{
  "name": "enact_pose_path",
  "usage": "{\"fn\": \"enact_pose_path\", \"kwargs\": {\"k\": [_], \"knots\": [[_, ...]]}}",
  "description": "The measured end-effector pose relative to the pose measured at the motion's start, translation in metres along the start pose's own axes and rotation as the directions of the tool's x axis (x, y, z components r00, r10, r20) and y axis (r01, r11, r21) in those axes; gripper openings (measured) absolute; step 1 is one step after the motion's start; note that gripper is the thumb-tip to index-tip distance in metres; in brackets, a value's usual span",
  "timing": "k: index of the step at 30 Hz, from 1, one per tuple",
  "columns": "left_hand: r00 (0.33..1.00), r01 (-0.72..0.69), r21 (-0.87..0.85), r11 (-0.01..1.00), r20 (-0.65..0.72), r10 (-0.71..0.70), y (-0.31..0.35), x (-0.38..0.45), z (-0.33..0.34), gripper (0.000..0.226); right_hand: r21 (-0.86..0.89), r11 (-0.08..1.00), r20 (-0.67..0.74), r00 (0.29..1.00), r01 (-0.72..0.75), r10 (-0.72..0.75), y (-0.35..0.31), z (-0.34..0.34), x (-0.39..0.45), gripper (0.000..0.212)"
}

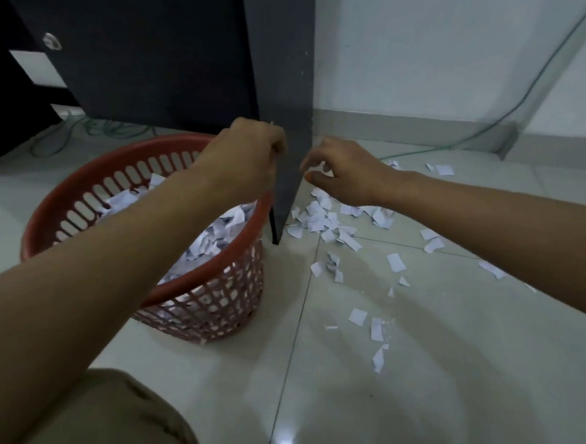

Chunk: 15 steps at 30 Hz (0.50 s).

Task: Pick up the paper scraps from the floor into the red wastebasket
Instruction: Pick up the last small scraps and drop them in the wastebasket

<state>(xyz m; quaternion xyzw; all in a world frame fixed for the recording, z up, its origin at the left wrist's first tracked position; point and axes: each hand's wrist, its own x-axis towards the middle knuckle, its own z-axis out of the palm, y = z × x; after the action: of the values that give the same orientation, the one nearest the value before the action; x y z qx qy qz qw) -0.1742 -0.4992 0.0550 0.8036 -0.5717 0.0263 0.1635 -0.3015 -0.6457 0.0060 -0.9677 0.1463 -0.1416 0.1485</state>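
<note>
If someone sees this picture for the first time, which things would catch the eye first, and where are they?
Most striking is the red wastebasket at left on the floor, already holding many white scraps. Next come the paper scraps scattered over the pale tiles at right, thickest beside the foot of the dark desk panel. Both bare hands reach forward: the left hand above the basket's far rim, the right hand above the scrap pile, pinching some paper.

Head camera looks down, close above floor (328, 374).

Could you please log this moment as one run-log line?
left hand curled over red wastebasket | right hand pinching paper scraps | more scraps on floor | basket partly filled
</note>
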Motion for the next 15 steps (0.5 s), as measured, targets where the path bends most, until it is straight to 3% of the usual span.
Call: {"fn": "enact_pose_path", "kwargs": {"k": [4, 9, 15], "knots": [[0.996, -0.055, 0.074, 0.996, 0.075, 0.049, 0.03, 0.007, 0.021, 0.023, -0.023, 0.999, 0.101, 0.994, -0.029, 0.032, 0.039, 0.014, -0.01, 0.023], [0.959, 0.012, 0.134, 0.991, 0.278, -0.049, 0.056, 0.027, 0.065, 0.024, -0.059, 0.996, 0.244, 0.966, -0.074, 0.086, 0.082, 0.042, -0.022, 0.027], [0.818, -0.123, 0.345, 0.93, 0.566, -0.102, 0.055, 0.04, 0.138, 0.032, -0.082, 0.99, 0.329, 0.935, -0.112, 0.133, 0.123, 0.086, -0.03, 0.033]]}}
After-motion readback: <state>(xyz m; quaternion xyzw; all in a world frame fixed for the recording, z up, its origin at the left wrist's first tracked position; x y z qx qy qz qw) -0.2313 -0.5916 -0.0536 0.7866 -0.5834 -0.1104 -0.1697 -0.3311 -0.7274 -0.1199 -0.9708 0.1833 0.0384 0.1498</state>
